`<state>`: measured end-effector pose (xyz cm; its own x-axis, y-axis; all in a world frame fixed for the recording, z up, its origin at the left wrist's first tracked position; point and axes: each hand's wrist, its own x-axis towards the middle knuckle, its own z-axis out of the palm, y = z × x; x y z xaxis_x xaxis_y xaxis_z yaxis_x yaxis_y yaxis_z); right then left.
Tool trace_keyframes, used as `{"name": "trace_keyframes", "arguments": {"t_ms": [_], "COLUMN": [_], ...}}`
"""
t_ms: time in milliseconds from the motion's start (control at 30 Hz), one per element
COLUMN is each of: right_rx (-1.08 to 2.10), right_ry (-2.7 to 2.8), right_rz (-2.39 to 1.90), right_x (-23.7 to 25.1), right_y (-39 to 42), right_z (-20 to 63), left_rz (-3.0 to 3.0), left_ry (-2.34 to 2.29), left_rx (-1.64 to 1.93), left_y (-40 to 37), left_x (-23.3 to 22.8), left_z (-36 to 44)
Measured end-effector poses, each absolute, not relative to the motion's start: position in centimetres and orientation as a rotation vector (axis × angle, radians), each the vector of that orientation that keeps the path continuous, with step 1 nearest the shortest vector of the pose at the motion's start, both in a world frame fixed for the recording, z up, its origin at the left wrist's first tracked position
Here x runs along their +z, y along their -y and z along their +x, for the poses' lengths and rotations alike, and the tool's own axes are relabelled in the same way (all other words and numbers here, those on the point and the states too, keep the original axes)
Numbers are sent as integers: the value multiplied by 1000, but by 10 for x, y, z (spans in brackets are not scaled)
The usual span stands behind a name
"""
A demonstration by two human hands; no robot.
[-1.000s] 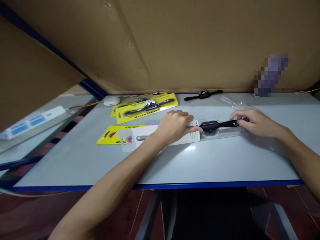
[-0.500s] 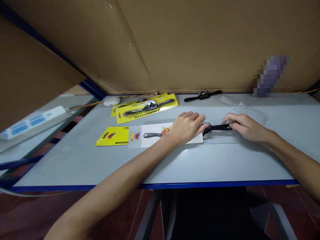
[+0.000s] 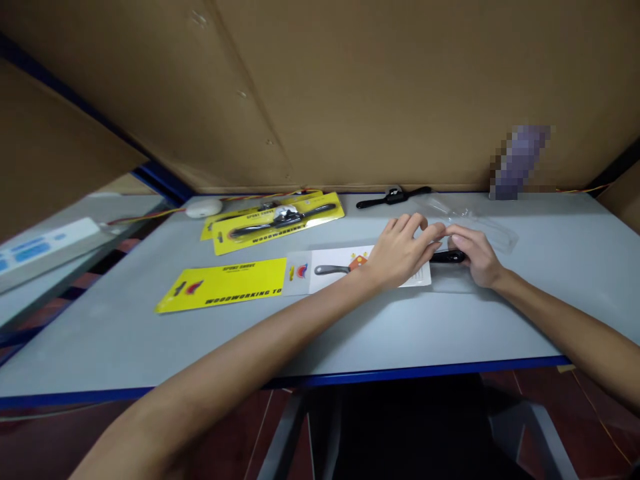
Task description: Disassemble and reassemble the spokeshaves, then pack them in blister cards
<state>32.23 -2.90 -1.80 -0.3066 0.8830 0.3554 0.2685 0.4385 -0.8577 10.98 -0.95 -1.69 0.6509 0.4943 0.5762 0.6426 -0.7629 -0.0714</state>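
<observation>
A black spokeshave (image 3: 449, 257) lies at the centre right of the table, its right handle showing and the rest covered by my left hand. My left hand (image 3: 404, 251) is closed over it with curled fingers; what they grip is hidden. My right hand (image 3: 477, 257) is closed around the handle's end, and its fingertips meet those of my left. Below the hands are a printed white card (image 3: 333, 275) and clear plastic packaging (image 3: 453, 284). A yellow "SPOKE SHAVE" backing card (image 3: 240, 281) extends leftward from the white card.
Yellow-carded spokeshaves (image 3: 287, 223) overlap at the back left. Another loose black spokeshave (image 3: 395, 195) lies by the back wall, beside a clear plastic shell (image 3: 477, 220). A white power strip (image 3: 47, 250) sits far left, and a blurred purple object (image 3: 520, 163) stands at the back right.
My hands have come together over the spokeshave, fingertips now meeting. The yellow card has slid left, showing more of its print from beside the white card. The view has shifted slightly.
</observation>
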Motion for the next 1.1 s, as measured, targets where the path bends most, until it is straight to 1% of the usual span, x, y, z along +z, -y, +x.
{"name": "trace_keyframes", "arguments": {"t_ms": [200, 367, 633, 700, 800, 900, 1033, 1100], "right_rx": [966, 979, 968, 968, 977, 1090, 1376, 1415], "right_ry": [1677, 1628, 1666, 1689, 1712, 1663, 1561, 1638], "right_rz": [-991, -977, -1010, -1038, -1090, -1068, -1014, -1004], "right_x": [-31, -42, -32, -31, -29, -24, -12, -7], "right_y": [28, 28, 34, 35, 34, 31, 29, 30], "right_z": [318, 318, 314, 315, 316, 315, 307, 301], "left_rz": [-2671, -2702, -2814, -2830, -2877, -2887, -2818, -2780], "left_ry": [963, 868, 770, 762, 839, 863, 874, 921], "left_rx": [-816, -999, -1293, -1318, -1258, -1270, -1367, -1363], "left_y": [13, 16, 22, 23, 23, 19, 11, 9], "left_x": [-10, -6, 6, 8, 10, 8, 8, 9], "left_z": [138, 152, 152, 152, 150, 145, 137, 136]}}
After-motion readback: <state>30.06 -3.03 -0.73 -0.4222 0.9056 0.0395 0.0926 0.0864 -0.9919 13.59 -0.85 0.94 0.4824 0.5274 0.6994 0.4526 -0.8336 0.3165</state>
